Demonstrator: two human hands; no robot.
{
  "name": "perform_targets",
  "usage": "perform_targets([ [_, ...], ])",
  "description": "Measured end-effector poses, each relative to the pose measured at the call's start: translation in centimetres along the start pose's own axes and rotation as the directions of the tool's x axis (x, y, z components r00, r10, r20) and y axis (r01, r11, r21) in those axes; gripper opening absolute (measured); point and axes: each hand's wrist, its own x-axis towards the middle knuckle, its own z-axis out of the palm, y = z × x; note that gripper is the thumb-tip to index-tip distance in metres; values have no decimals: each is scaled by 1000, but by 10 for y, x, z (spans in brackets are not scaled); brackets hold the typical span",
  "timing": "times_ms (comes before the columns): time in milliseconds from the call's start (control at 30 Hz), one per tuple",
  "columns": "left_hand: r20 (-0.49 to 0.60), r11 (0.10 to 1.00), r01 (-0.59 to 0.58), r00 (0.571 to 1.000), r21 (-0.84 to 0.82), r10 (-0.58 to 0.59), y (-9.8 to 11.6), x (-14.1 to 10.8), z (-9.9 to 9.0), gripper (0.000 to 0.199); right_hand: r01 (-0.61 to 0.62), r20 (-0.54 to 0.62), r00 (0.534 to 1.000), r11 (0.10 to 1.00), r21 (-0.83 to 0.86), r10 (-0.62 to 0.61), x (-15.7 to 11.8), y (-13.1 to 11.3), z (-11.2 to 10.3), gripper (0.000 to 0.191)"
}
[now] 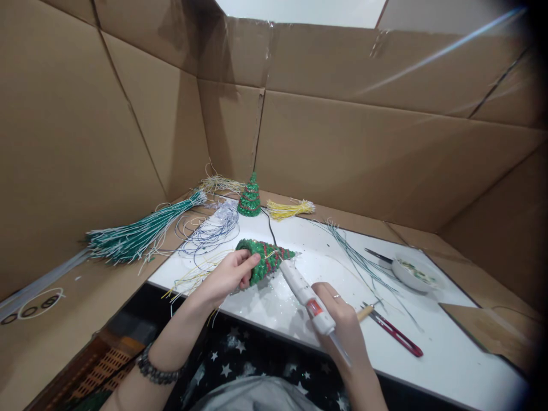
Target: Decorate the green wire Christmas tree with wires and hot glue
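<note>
Grey garment (261, 395) nearest; left hand (237, 268) grasps Christmas tree (268, 265), already red-garlanded; right hand (341, 317) grips hot-glue gun (301, 284), gluing seemingly unfinished.

Diagonal glare streak (445, 50), upper right.

The near tree (268, 258) looks rough and bumpy, all glitter; the far tree (250, 201) has the same sparkling, knobbly finish. From here the glue gun (298, 283) seems smooth white plastic. The surface (299, 231) is white and glossy enough to throw back light. Around it I see matt brown cardboard walls (363, 137), with shiny clear tape (269, 43). The trousers (229, 357) are dark cloth, the bracelet (159, 372) polished beads.
</note>
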Motion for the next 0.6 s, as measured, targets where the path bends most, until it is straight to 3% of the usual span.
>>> perform_targets([
  [600, -4, 1000, -11, 1000, 6, 11, 1, 0, 0, 56, 11, 6, 1000, 1000, -30, -11, -1, 0, 1, 16],
])
